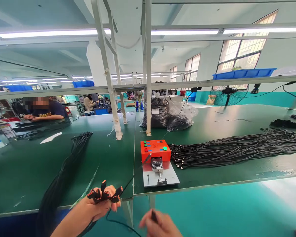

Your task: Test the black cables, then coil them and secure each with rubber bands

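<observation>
Left hand (98, 205) clamps a fan of black cable ends (105, 194) with orange-tipped plugs, low at the near desk (108, 158) edge. Right hand (160, 225), blurred, pinches one dark plug (154, 215) just right of it. Beyond, an orange plastic tester box (155, 150) with a round gauge (157, 161) on a grey metal plate (160, 177). Right: long flat bundle of black cables (236, 148). Left: another bundle (66, 168) draping off the edge. Far: bagged cables (166, 113), white frame posts (148, 65), a seated person (43, 108).
</observation>
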